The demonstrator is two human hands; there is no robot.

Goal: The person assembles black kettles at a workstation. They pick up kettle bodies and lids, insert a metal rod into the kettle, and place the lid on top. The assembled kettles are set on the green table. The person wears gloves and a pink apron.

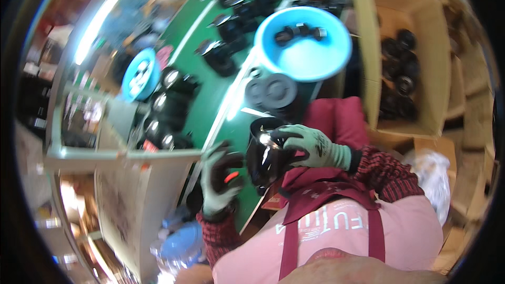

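Note:
My right hand (315,148), in a pale green glove with dark fingertips, grips the side and rim of a glossy black jug-shaped housing (263,160). The housing stands tilted in front of my body, its dark opening toward the far side. Left of it, apart from its surface, my left hand (216,179) is raised in a similar glove with the fingers curled. A small red-orange piece (231,177) shows between those fingers; its kind is not clear, and the hand hides the rest. Just beyond the housing, round grey discs (278,90) lie on the green bench (210,106).
A light blue basin (315,63) with several black parts sits on the bench. Glossy black housings (171,106) line its left side, near a smaller blue basin (142,76). More black housings (231,29) stand farther off. At right is a cardboard box (371,73) of dark round parts.

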